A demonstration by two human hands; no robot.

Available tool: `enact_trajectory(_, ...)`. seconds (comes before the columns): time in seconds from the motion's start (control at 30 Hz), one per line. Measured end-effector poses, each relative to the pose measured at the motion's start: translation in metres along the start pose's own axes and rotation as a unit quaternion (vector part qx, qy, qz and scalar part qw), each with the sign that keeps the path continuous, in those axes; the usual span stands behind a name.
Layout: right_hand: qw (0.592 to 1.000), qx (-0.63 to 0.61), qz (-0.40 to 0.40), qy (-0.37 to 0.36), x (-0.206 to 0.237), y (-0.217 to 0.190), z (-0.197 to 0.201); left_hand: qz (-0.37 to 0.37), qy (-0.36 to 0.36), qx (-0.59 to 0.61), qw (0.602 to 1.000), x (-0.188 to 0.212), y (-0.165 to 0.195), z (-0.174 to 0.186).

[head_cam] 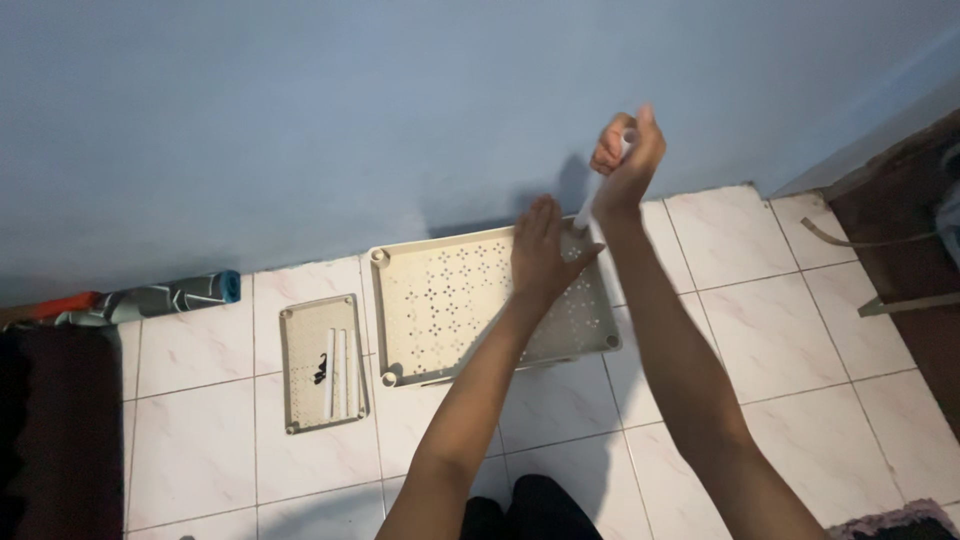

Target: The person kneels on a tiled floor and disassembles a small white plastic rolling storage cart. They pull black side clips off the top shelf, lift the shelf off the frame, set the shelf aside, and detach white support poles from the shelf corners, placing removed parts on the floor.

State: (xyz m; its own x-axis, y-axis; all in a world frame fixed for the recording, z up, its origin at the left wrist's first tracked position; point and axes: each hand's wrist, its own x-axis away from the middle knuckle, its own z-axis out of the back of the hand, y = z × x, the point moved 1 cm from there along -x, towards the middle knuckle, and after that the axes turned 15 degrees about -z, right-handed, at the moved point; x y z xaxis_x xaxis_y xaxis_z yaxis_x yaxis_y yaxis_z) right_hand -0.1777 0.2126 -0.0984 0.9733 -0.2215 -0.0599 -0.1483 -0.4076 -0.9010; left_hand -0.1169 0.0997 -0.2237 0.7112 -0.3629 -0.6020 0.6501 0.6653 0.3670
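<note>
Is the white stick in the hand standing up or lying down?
Standing up, leaning a little. The right hand grips the white tube near its top, and its lower end meets the big tray's back corner.

Floor: pale pink-veined ceramic tile floor (800, 330) with grey grout lines, meeting a blue wall.
Centre: large cream perforated plastic shelf tray (450, 300) flat on my tiles, against the wall.
Left of it: smaller cream plastic tray (300, 385), just apart.
Far left: rolled grey patterned mat (170, 297) along the wall.
</note>
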Motion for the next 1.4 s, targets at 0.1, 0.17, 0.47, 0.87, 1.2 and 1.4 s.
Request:
enact_trajectory(0.1,0.948,0.057,-0.161,-0.269,-0.018,-0.026,0.023,-0.003,0.011,0.008,1.000,-0.002,0.001,0.004)
enact_trajectory(0.17,0.908,0.048,-0.202,-0.363,-0.023,-0.048,0.029,0.001,0.009,0.004,1.000,-0.004,0.002,0.006)
enact_trajectory(0.47,0.980,0.137,0.095,-0.108,0.041,-0.027,0.002,0.010,-0.028,-0.008,1.000,-0.003,0.002,0.002)
enact_trajectory(0.87,0.902,0.041,-0.224,-0.366,-0.026,-0.059,0.044,0.022,-0.059,0.014,0.998,-0.004,0.006,0.008)
enact_trajectory(1.2,0.975,0.133,0.148,0.096,0.038,0.029,0.006,0.008,-0.095,-0.065,0.993,-0.003,0.004,0.002)
enact_trajectory(1.4,0.941,0.082,-0.201,-0.260,-0.033,-0.010,0.042,0.014,-0.053,0.004,0.998,-0.001,0.003,0.003)
